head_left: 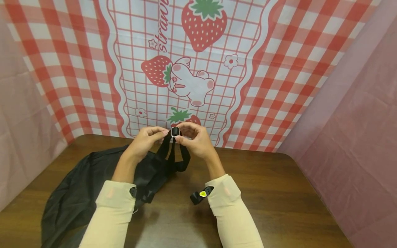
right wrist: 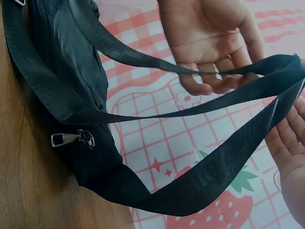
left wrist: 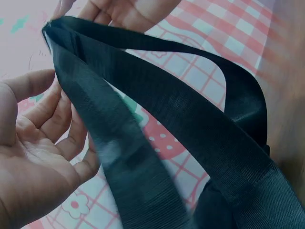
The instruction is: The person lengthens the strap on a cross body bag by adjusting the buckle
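Note:
A black bag (head_left: 83,186) lies on the left of the table, its webbing strap (head_left: 164,148) lifted at the far side. On the strap sits a metal slider buckle (head_left: 175,132), raised between both hands. My left hand (head_left: 141,143) pinches the strap just left of the buckle, thumb against its edge. From the other side, my right hand (head_left: 200,141) grips the buckle between thumb and fingers. Several lengths of webbing (left wrist: 114,152) run down from the buckle to the bag. A metal zipper pull (right wrist: 66,140) shows on the bag in the right wrist view.
Brown wood table (head_left: 279,199) lies under the hands and bag. A strawberry-print checked cloth (head_left: 248,103) hangs behind its far edge, with pink cloth (head_left: 350,137) along the right. A black band with a yellow spot (head_left: 203,194) sticks out from the right cuff.

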The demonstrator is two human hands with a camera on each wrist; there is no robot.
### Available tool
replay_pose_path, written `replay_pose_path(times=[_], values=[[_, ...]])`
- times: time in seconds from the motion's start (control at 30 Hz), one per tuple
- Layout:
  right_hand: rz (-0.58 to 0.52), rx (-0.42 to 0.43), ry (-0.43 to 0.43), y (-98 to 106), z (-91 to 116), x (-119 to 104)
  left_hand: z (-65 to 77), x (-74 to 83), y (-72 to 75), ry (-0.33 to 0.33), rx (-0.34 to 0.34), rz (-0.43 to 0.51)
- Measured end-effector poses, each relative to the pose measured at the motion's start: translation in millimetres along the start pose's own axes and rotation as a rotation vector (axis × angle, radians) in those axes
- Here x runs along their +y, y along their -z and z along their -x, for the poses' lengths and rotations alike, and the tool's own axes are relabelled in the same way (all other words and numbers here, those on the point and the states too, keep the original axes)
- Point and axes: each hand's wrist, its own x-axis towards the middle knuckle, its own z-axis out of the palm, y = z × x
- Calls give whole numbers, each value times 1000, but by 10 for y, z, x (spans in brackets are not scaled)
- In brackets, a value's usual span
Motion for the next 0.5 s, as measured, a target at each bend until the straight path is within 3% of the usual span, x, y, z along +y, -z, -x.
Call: replay_pose_path(times=[0.3, 0.5], values=[[-7, 4, -9, 15, 7, -10, 0, -12, -13, -28, -31, 108], [51, -17, -44, -15, 9, -23, -8, -5, -34, -28, -21, 65]])
